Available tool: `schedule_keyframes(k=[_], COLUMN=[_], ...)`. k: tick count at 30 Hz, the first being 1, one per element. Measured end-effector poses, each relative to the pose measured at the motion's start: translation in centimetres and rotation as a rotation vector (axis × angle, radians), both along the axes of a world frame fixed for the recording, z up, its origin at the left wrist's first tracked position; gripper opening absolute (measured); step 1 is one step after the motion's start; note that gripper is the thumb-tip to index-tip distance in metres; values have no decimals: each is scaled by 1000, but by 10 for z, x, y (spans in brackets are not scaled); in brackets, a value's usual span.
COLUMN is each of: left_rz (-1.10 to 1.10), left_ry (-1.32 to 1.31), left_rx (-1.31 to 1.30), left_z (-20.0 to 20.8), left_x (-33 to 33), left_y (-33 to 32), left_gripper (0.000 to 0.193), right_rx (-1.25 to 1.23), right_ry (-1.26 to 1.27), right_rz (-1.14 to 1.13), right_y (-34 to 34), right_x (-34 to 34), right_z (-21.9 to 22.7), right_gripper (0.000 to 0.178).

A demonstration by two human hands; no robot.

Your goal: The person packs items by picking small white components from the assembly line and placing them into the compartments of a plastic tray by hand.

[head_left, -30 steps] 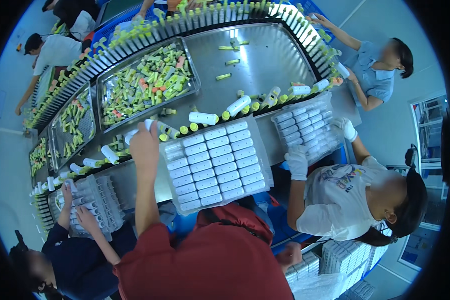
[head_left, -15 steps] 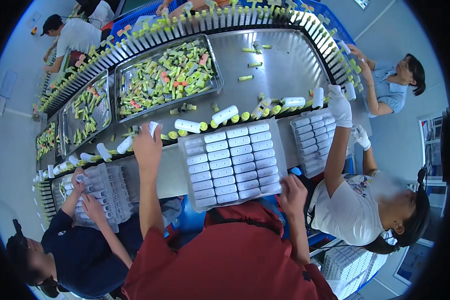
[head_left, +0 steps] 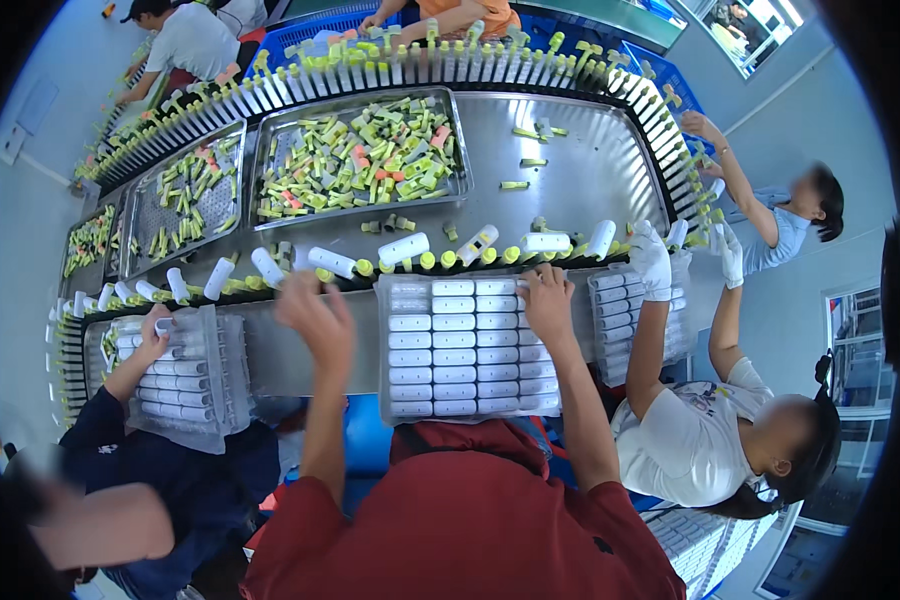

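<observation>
A clear plastic tray (head_left: 384, 345) lies in front of me, with rows of white rounded casings (head_left: 454, 354) in it. Fingers curled down, my right hand (head_left: 548, 305) is at the tray's far right part; whatever its fingertips hold or press is hidden. My left hand (head_left: 318, 318) is raised left of the tray, close to the moving line, and smeared by motion. Whether it holds anything does not show. Beyond the tray, more white casings (head_left: 404, 249) lie across yellow-green-tipped holders (head_left: 427, 261) on the line.
A metal pan (head_left: 459, 190) of green, grey and coral pieces stands inside the loop of holders. Left of me, a co-worker's hand (head_left: 154, 332) is over another tray (head_left: 210, 380). A gloved co-worker's hand (head_left: 651, 262) reaches to the line on my right, above a further tray (head_left: 600, 300).
My right hand has moved from beside the tray's near right side to its far right part. My left hand has drawn back slightly from the line. The tray sits straighter in view.
</observation>
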State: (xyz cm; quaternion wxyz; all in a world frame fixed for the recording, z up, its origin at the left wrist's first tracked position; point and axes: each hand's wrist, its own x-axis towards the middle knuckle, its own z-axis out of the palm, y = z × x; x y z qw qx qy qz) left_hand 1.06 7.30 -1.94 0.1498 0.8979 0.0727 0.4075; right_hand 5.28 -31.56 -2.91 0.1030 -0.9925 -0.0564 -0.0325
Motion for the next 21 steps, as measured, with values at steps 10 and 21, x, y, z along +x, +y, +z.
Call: schedule_keyframes(k=[10, 21], left_rz=[-460, -344], left_ry=[539, 369], left_rx=[-187, -1034], left_z=[-34, -29], left_x=[-42, -116], left_y=[-69, -42], left_gripper=[39, 32], right_rx=[426, 75], right_ry=[-444, -19], right_rz=[386, 414], right_y=[134, 264], right_x=[6, 53], right_z=[113, 38], right_gripper=[34, 39])
